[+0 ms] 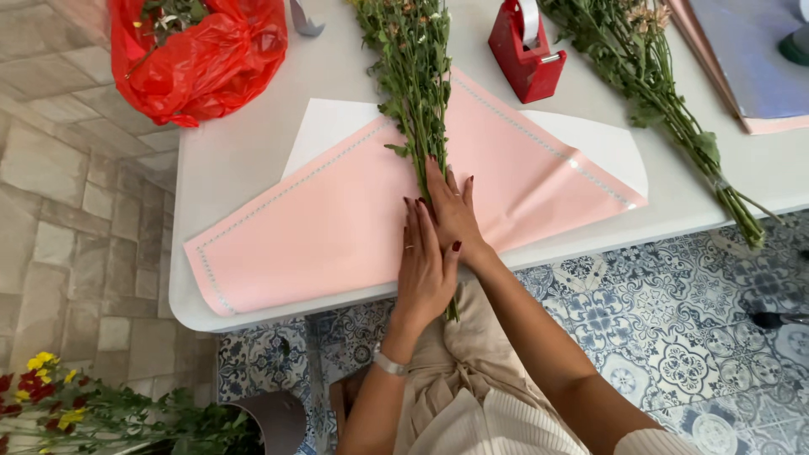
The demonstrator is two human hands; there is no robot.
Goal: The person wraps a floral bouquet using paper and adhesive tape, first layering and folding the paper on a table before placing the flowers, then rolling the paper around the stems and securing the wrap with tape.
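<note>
A bunch of green flower stems (415, 76) lies lengthwise down the middle of a pink wrapping sheet (320, 219), which sits over a white sheet (324, 126) on the white table (236, 152). My right hand (455, 215) presses flat on the lower stems. My left hand (425, 270) lies just behind it near the table's front edge, also over the stems, thumb touching the right wrist. The stem ends stick out past the edge below my left palm. Both hands have dark nails; the left wrist wears a silver band.
A red tape dispenser (527, 50) stands behind the pink sheet. A second flower bunch (666, 93) lies at the right. Stacked paper sheets (750, 67) fill the back right corner. A red plastic bag (198, 55) sits at the back left. Yellow and red flowers (50, 404) stand on the floor.
</note>
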